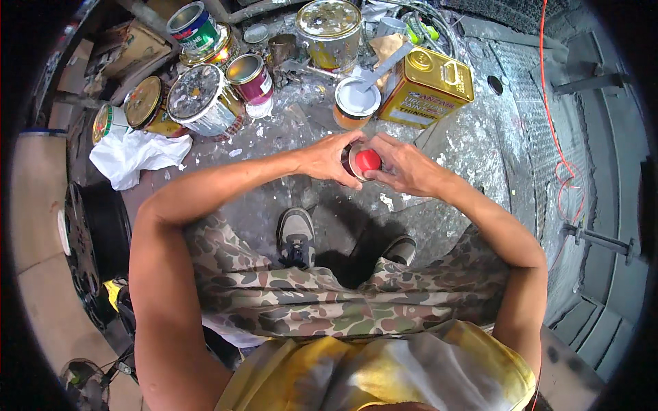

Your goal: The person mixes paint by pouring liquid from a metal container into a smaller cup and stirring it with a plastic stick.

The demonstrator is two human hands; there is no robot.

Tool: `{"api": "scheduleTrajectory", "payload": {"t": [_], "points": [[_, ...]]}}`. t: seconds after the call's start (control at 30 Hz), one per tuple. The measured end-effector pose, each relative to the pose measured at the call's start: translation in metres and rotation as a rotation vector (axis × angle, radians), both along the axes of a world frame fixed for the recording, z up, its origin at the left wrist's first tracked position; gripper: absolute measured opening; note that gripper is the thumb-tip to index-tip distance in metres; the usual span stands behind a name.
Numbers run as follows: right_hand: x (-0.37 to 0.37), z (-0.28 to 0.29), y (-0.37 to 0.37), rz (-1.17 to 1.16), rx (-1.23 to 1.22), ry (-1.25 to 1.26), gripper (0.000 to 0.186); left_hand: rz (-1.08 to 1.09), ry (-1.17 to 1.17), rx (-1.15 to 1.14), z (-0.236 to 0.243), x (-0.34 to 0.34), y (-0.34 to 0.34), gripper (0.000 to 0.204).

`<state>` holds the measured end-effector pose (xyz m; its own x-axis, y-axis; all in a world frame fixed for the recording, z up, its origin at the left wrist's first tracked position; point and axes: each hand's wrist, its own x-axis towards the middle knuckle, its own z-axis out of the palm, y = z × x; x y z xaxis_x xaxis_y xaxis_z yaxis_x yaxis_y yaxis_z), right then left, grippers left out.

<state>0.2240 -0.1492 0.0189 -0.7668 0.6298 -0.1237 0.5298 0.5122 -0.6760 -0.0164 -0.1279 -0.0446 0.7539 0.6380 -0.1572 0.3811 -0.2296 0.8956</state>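
Between my two hands is a small round container with a red cap and a dark side; its exact kind is hard to tell. My left hand curls round its left side, fingers closed on it. From the right, my right hand grips the rim beside the cap. Just beyond the hands stands an uncovered can of pale grey paint with an orange-brown lower side. A flat grey stirring stick slants up from that can. Close behind it, to the right, is a rectangular yellow thinner tin.
Paint-smeared cans, among them a large one and a magenta one, crowd the far left. White crumpled plastic lies near them. A red hose runs down the right. My shoes are on the floor below my hands.
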Motion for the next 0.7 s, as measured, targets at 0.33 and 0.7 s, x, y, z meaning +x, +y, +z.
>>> {"api": "scheduleTrajectory", "payload": {"t": [0.33, 0.7], "points": [[0.010, -0.013, 0.012, -0.436, -0.231, -0.294, 0.049, 0.048, 0.099, 0.253, 0.009, 0.012, 0.013, 0.080], [0.006, -0.037, 0.002, -0.454, 0.067, 0.111, 0.074, 0.058, 0.156, 0.279, 0.002, 0.010, 0.006, 0.080]]}}
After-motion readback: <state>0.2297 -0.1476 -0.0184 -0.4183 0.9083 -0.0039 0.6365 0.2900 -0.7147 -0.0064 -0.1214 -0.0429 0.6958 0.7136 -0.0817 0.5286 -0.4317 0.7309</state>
